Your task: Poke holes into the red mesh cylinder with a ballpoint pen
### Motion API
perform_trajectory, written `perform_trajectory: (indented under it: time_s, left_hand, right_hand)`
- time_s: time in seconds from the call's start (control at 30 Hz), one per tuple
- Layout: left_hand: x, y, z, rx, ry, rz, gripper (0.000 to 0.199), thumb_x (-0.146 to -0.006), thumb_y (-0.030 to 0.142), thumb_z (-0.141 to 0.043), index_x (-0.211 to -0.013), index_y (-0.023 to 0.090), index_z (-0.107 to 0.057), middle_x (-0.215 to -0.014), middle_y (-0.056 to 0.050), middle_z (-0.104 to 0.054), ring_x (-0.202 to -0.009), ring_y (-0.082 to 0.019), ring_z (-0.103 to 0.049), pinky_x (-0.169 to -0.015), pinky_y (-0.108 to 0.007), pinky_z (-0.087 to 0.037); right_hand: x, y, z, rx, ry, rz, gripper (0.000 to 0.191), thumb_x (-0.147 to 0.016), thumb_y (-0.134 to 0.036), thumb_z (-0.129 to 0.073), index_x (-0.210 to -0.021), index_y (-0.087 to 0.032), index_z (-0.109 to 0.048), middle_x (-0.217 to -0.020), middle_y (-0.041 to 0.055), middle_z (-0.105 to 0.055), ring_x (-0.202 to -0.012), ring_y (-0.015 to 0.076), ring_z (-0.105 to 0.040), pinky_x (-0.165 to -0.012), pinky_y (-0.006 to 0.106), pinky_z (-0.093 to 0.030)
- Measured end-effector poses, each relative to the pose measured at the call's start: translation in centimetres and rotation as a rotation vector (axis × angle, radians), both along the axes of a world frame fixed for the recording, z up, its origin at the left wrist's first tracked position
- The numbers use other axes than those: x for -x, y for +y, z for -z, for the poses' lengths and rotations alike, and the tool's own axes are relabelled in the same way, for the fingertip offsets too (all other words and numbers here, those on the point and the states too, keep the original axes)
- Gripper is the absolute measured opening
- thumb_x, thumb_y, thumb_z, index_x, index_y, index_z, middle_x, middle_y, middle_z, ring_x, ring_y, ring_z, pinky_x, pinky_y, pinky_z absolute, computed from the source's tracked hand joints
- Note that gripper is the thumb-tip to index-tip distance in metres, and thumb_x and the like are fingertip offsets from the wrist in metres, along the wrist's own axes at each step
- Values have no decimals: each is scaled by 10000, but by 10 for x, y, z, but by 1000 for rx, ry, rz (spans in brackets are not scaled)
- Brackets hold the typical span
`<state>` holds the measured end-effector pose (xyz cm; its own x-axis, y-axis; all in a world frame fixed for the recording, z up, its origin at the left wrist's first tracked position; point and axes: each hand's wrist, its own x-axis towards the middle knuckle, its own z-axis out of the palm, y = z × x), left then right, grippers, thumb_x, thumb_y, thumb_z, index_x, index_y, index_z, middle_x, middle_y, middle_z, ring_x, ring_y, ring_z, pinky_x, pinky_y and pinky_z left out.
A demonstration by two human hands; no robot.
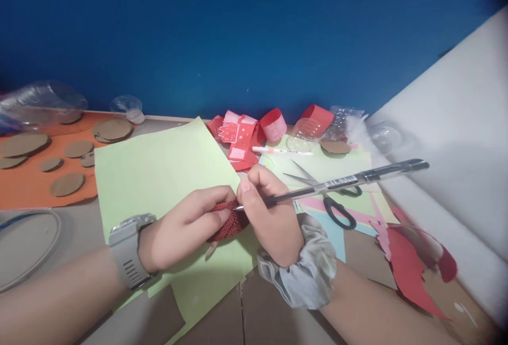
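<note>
My left hand [190, 223], wearing a grey watch, is closed around a small rounded red piece with a black pattern [232, 223]. What it is made of I cannot tell. A black pen with a clear barrel [309, 191] rests in my closed right hand [273, 212], slanting up to the right. Its metal tip is at the patterned piece, beside my left fingers. Around my right wrist sits a grey scrunchie [305, 271]. Below both hands lies a large light green paper sheet [154, 165].
Open scissors [337, 212] lie on coloured papers at right, near a white marker [283, 151] and a torn red scrap [413, 265]. Red paper pieces [242, 136] line the blue wall [254, 38]. Cardboard discs [67, 183] rest on orange paper [24, 186] at left.
</note>
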<state>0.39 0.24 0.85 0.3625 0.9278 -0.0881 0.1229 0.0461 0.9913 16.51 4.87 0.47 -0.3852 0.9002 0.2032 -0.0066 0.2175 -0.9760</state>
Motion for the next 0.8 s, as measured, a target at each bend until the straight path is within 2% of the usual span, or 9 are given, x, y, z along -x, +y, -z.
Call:
perform_trajectory:
  time_s: [0.5,0.7,0.8]
  left_hand:
    - [-3,-1,-5,41,4,-49,172,-924,188,-473,-753,209,-483,-679,39,-496,-634,-148,-443,-599,-286,-357]
    - [-2,0,-4,32,0,-25,173,-929,171,-472,-761,210,-481,-694,36,-506,-640,-154,-453,-610,-290,-364]
    - [0,0,-1,32,-45,-5,215,-975,178,-442,-766,210,-481,-680,37,-516,-630,-154,-463,-608,-293,-356]
  right_hand:
    - [-1,0,-1,23,12,-3,319,-960,-245,-517,-672,-234,-381,-598,-71,-354,-545,111,-337,-519,253,-301]
    - [-1,-1,-2,24,4,5,329,-963,-247,-512,-665,-235,-376,-593,-72,-335,-541,111,-325,-511,248,-297]
    - [0,0,-2,31,0,17,334,-959,-246,-518,-659,-236,-371,-591,-70,-335,-542,112,-339,-517,249,-312]
